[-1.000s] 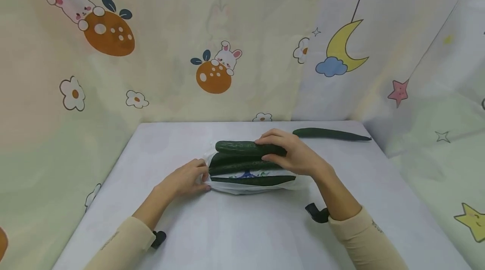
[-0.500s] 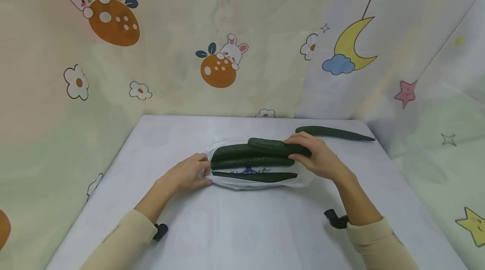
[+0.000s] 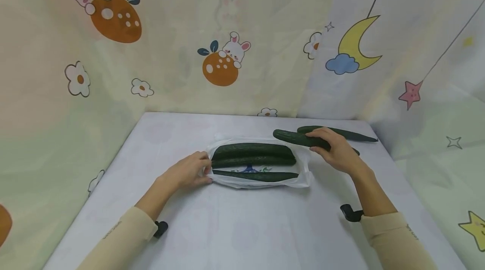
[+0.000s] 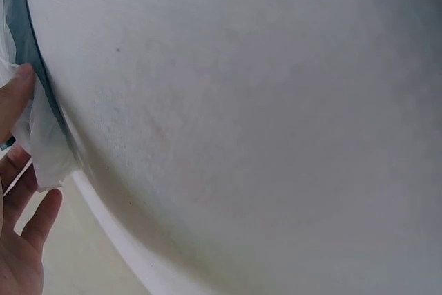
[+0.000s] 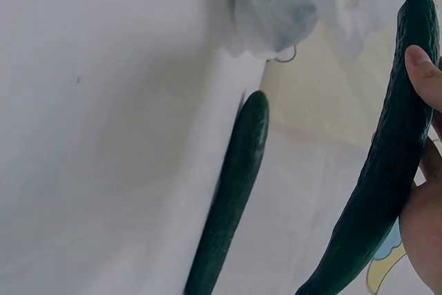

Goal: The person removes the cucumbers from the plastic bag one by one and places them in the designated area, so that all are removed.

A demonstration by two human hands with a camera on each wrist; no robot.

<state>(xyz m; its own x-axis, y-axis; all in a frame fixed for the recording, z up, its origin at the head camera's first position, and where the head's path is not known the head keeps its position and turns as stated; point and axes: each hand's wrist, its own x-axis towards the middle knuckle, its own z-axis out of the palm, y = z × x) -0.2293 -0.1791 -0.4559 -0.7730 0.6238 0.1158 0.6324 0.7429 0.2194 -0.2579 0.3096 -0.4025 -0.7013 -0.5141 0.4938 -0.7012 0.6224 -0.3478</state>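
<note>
My right hand [image 3: 337, 150] grips a dark green cucumber [image 3: 293, 137] across its middle, up and to the right of a white plastic bag [image 3: 304, 173]. In the right wrist view the thumb lies along this cucumber [image 5: 390, 153]. Several other cucumbers [image 3: 251, 150] lie lengthwise on the bag, whose blue and green print shows between them. At the bag's left end my left hand [image 3: 189, 171] pinches its edge; the left wrist view shows the thin plastic [image 4: 47, 146] between thumb and fingers.
Another cucumber [image 3: 354, 135] lies on the white table [image 3: 242, 223] at the back right, partly behind the right hand. Cartoon-printed cloth [image 3: 170, 51] hangs behind the table and at both sides. A black wrist camera [image 3: 351, 213] sits at the right cuff.
The right hand has lifted a cucumber off the bag and carried it right, towards the cucumber at the back. The left hand keeps its hold on the bag. The head view has shifted slightly.
</note>
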